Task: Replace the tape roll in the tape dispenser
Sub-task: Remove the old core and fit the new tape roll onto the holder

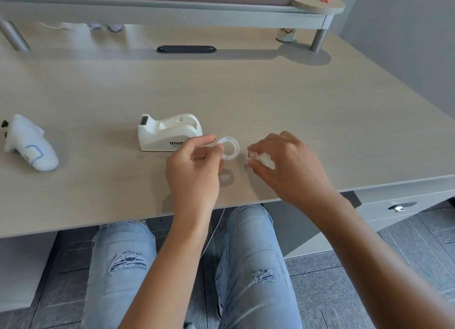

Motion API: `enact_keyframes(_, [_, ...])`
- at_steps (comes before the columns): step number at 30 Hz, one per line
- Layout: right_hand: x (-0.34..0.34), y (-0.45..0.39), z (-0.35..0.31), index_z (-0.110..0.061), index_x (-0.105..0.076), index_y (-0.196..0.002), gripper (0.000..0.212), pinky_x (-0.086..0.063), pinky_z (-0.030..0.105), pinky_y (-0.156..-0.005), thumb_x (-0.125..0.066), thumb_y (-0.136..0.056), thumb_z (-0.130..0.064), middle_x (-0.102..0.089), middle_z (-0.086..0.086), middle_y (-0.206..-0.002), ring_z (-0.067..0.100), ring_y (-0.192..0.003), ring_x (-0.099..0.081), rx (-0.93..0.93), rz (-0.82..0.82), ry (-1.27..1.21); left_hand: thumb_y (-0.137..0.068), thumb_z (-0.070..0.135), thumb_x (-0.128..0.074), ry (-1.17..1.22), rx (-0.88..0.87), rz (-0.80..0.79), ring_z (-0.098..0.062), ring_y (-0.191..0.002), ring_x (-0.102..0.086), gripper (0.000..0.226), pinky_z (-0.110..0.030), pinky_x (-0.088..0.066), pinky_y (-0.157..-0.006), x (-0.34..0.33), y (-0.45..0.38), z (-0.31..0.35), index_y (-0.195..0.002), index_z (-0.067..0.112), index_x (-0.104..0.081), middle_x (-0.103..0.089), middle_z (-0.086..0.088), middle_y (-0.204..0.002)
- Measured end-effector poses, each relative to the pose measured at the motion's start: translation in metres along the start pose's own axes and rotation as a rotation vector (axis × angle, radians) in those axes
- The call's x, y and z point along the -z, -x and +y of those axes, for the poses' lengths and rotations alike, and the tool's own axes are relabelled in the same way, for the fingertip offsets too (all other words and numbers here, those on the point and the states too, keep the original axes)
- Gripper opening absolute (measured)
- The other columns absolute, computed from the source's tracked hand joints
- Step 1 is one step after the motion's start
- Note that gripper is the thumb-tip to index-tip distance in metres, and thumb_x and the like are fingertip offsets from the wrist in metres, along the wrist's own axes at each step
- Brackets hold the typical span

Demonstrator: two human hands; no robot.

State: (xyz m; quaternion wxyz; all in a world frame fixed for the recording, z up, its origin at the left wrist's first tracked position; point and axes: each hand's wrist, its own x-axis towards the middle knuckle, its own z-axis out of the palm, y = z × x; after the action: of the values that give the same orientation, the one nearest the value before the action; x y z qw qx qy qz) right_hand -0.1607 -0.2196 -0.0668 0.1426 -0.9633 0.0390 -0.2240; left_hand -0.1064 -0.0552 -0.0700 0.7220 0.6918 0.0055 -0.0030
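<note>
A white tape dispenser (170, 133) stands on the wooden desk (246, 95), its cradle empty. My left hand (194, 171) pinches a thin, clear tape ring (230, 148) and holds it a little above the desk, just right of the dispenser. The ring casts a shadow on the desk below it. My right hand (288, 166) grips a small white plastic piece (261, 159) to the right of the ring; my fingers hide most of it, and I cannot tell what it is.
A white handheld device with a blue outline (29, 144) lies at the left of the desk. A black cable slot (186, 49) sits further back. A raised shelf (172, 16) runs along the rear, with a small jar (285, 35) under its right end.
</note>
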Motion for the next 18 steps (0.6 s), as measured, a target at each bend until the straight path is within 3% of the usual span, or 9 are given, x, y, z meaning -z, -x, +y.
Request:
enact_keyframes(4, [0.005, -0.001, 0.004, -0.024, -0.080, -0.108, 0.019, -0.042, 0.028, -0.067, -0.073, -0.093, -0.033, -0.074, -0.007, -0.096, 0.021, -0.093, -0.061, -0.015, -0.026, 0.018, -0.088, 0.018, -0.077, -0.106, -0.065, -0.002, -0.016, -0.061, -0.065, 0.006, -0.037, -0.060, -0.069, 0.001, -0.002, -0.006, -0.093, 0.020, -0.080, -0.075, 0.003, -0.071])
enact_keyframes(8, [0.009, -0.001, 0.009, -0.024, -0.077, -0.107, 0.018, -0.044, 0.030, -0.069, -0.071, -0.092, -0.033, -0.075, -0.010, -0.096, 0.018, -0.088, -0.060, -0.045, -0.036, 0.004, -0.088, 0.017, -0.077, -0.110, -0.084, -0.004, -0.016, -0.059, -0.066, 0.006, -0.031, -0.056, -0.063, -0.002, -0.001, -0.006, -0.089, 0.022, -0.080, -0.076, 0.002, -0.072])
enact_keyframes(14, [0.023, -0.002, 0.017, -0.024, -0.070, -0.098, 0.010, -0.053, 0.036, -0.072, -0.071, -0.090, -0.031, -0.068, -0.015, -0.087, 0.015, -0.080, -0.063, -0.145, 0.023, -0.132, -0.088, 0.015, -0.075, -0.218, -0.124, -0.040, -0.017, -0.067, -0.071, 0.008, -0.029, -0.056, -0.071, -0.012, 0.001, -0.003, -0.093, 0.020, -0.079, -0.076, 0.004, -0.075])
enact_keyframes(16, [0.029, 0.000, 0.023, -0.024, -0.071, -0.096, 0.008, -0.053, 0.033, -0.070, -0.071, -0.091, -0.030, -0.072, -0.014, -0.087, 0.014, -0.080, -0.067, -0.224, 0.069, -0.186, -0.088, 0.016, -0.074, -0.346, -0.161, -0.080, -0.012, -0.071, -0.070, 0.007, -0.027, -0.052, -0.071, -0.023, 0.002, -0.001, -0.092, 0.021, -0.079, -0.073, 0.011, -0.075])
enact_keyframes(18, [0.036, 0.005, 0.032, -0.023, -0.072, -0.097, 0.009, -0.049, 0.022, -0.067, -0.072, -0.092, -0.030, -0.074, -0.012, -0.086, 0.005, -0.078, -0.067, -0.288, 0.114, -0.210, -0.087, 0.022, -0.072, -0.462, -0.186, -0.117, -0.015, -0.076, -0.071, 0.006, -0.031, -0.056, -0.071, -0.037, 0.002, -0.002, -0.088, 0.025, -0.077, -0.073, 0.012, -0.075])
